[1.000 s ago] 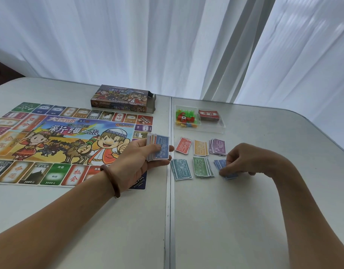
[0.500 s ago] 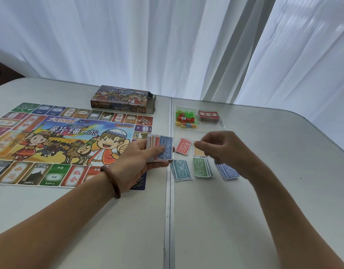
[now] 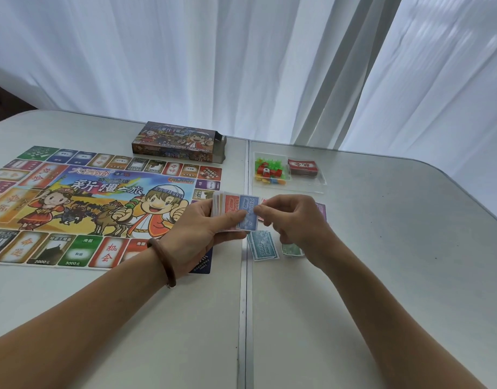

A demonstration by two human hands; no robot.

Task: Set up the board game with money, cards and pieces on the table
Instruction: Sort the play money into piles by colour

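The right hand (image 3: 293,220) has come back from the sorted piles (image 3: 262,247) to the money stack (image 3: 227,209). Its grip pinches the top blue 2000 note (image 3: 248,217), while the left hand (image 3: 202,228) grip clamps the fanned, thin stack. The board (image 3: 73,203) lies left of the grips. The pieces (image 3: 269,171) and cards (image 3: 302,167) beyond them are still unplaced.

Probably home room: white folding table (image 3: 354,276), sheer white curtains (image 3: 241,66), board game (image 3: 87,203) laid out.
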